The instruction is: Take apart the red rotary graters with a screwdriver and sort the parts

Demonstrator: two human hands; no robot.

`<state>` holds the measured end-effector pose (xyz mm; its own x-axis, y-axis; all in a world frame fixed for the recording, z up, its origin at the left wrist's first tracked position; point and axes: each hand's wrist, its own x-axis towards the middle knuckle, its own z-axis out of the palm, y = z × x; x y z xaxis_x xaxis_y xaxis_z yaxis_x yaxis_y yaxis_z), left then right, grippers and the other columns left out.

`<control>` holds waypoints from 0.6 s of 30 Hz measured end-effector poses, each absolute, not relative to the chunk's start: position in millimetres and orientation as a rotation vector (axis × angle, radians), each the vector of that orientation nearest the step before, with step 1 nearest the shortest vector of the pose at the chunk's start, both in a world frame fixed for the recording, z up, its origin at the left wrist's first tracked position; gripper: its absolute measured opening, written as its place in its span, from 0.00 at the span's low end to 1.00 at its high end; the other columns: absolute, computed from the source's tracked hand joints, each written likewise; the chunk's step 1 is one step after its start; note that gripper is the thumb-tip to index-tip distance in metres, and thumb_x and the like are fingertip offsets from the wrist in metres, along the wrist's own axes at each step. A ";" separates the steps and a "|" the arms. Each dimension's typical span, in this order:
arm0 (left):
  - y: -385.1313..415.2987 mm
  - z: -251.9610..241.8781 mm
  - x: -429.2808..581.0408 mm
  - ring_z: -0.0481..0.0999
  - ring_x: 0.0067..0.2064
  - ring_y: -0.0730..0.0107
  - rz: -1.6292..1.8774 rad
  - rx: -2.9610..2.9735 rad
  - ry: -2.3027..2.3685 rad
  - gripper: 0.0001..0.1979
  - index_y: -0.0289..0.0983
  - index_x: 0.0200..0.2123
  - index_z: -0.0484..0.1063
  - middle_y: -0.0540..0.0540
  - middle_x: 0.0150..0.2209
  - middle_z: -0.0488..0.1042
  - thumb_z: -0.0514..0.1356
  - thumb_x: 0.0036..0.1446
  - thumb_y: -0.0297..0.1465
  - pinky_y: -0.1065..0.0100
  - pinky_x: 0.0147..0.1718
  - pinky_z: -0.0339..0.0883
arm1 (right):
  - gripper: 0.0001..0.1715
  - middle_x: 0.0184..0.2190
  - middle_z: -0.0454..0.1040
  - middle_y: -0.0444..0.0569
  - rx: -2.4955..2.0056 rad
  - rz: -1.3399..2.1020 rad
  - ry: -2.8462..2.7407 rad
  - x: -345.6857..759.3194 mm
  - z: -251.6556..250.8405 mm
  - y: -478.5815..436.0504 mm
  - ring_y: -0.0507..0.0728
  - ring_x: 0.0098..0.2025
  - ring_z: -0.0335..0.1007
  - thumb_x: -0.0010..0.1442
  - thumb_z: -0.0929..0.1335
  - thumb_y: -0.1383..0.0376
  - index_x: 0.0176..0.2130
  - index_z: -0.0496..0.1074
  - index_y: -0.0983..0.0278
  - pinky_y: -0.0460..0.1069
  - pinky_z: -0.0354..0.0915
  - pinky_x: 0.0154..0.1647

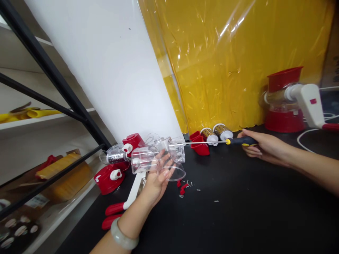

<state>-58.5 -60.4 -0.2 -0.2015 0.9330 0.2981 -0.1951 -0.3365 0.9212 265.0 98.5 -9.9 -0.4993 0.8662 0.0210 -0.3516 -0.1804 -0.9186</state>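
My left hand grips a clear plastic grater housing and holds it up above the black table. A white crank handle with a red grip hangs below the housing. My right hand is closed on the dark, yellow-tipped handle of a long screwdriver. The thin shaft lies level and its tip reaches the right side of the clear housing. A pale bangle sits on my left wrist.
More grater parts lie at the left: a red base and a clear drum body. Two metal drum blades and a red piece lie by the yellow plastic sheet. An assembled red grater stands right. Small screws dot the table.
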 end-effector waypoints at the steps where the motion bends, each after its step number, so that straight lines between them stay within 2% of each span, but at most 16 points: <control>1: -60.1 -0.5 -59.1 0.65 0.62 0.55 1.684 1.177 0.978 0.34 0.48 0.55 0.66 0.45 0.58 0.67 0.71 0.44 0.34 0.52 0.62 0.56 | 0.12 0.13 0.57 0.38 -0.630 1.824 -1.174 265.3 -7.2 96.1 0.47 0.15 0.49 0.62 0.67 0.57 0.31 0.69 0.61 0.43 0.55 0.18; 3: -59.8 -0.7 -59.7 0.65 0.61 0.55 1.684 1.173 0.972 0.34 0.49 0.55 0.66 0.45 0.58 0.67 0.71 0.44 0.36 0.52 0.62 0.56 | 0.02 0.21 0.67 0.41 -0.570 1.858 -1.044 266.1 -0.5 91.1 0.49 0.22 0.61 0.58 0.68 0.64 0.34 0.70 0.60 0.45 0.64 0.25; 5: -60.3 -0.4 -59.2 0.66 0.61 0.55 1.665 1.176 0.967 0.33 0.50 0.55 0.66 0.45 0.58 0.66 0.71 0.44 0.37 0.51 0.62 0.56 | 0.06 0.31 0.74 0.45 -0.581 1.881 -0.923 266.8 4.2 88.0 0.53 0.30 0.69 0.55 0.67 0.65 0.37 0.71 0.59 0.49 0.69 0.32; 7: -61.2 0.5 -57.5 0.65 0.62 0.54 1.659 1.187 0.970 0.33 0.50 0.55 0.66 0.45 0.58 0.67 0.71 0.44 0.37 0.51 0.62 0.56 | 0.10 0.33 0.76 0.49 -0.635 1.897 -0.912 267.3 4.0 88.3 0.57 0.32 0.72 0.58 0.65 0.59 0.38 0.72 0.59 0.52 0.70 0.32; 9: -62.2 1.6 -55.5 0.64 0.62 0.54 1.671 1.197 0.982 0.34 0.49 0.55 0.66 0.45 0.57 0.67 0.71 0.43 0.37 0.52 0.62 0.56 | 0.22 0.22 0.73 0.48 -0.698 1.913 -0.987 267.4 -0.6 90.9 0.55 0.23 0.67 0.61 0.62 0.47 0.35 0.73 0.61 0.49 0.65 0.23; 10: -62.6 2.1 -54.7 0.64 0.62 0.54 1.674 1.200 0.988 0.35 0.49 0.55 0.65 0.45 0.57 0.67 0.71 0.43 0.36 0.52 0.62 0.56 | 0.27 0.16 0.67 0.46 -0.727 1.918 -1.041 267.3 -3.5 92.4 0.52 0.17 0.60 0.61 0.61 0.43 0.34 0.73 0.62 0.46 0.59 0.17; 12: -62.9 2.5 -54.0 0.64 0.62 0.53 1.672 1.200 0.996 0.36 0.48 0.56 0.65 0.44 0.57 0.67 0.71 0.42 0.36 0.52 0.62 0.56 | 0.28 0.08 0.54 0.39 -0.753 1.893 -1.153 266.6 -8.3 94.3 0.47 0.12 0.44 0.60 0.63 0.42 0.31 0.72 0.63 0.43 0.46 0.13; 13: -62.8 2.5 -54.1 0.64 0.62 0.52 1.672 1.200 0.995 0.36 0.48 0.56 0.65 0.44 0.57 0.66 0.71 0.42 0.36 0.52 0.62 0.56 | 0.26 0.07 0.50 0.37 -0.745 1.866 -1.198 266.0 -9.4 94.4 0.46 0.12 0.39 0.61 0.64 0.45 0.30 0.72 0.64 0.42 0.44 0.13; 15: -61.9 1.7 -55.0 0.64 0.62 0.53 1.684 1.204 0.984 0.36 0.48 0.56 0.65 0.44 0.57 0.67 0.71 0.42 0.37 0.52 0.62 0.56 | 0.19 0.09 0.52 0.37 -0.708 1.796 -1.202 264.5 -8.5 92.9 0.46 0.14 0.42 0.61 0.68 0.51 0.29 0.71 0.63 0.42 0.50 0.15; 18: -60.0 0.0 -57.1 0.65 0.61 0.54 1.718 1.196 0.969 0.34 0.49 0.55 0.65 0.45 0.57 0.67 0.71 0.43 0.36 0.51 0.62 0.55 | 0.10 0.21 0.66 0.41 -0.622 1.748 -1.057 262.5 -2.7 89.2 0.48 0.21 0.58 0.55 0.74 0.59 0.31 0.71 0.61 0.43 0.64 0.24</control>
<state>-57.1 -60.0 0.0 -0.2217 0.9162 0.3337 -0.1887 -0.3761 0.9072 262.5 89.2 -2.7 -0.4043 0.9131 0.0522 -0.4705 -0.1587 -0.8680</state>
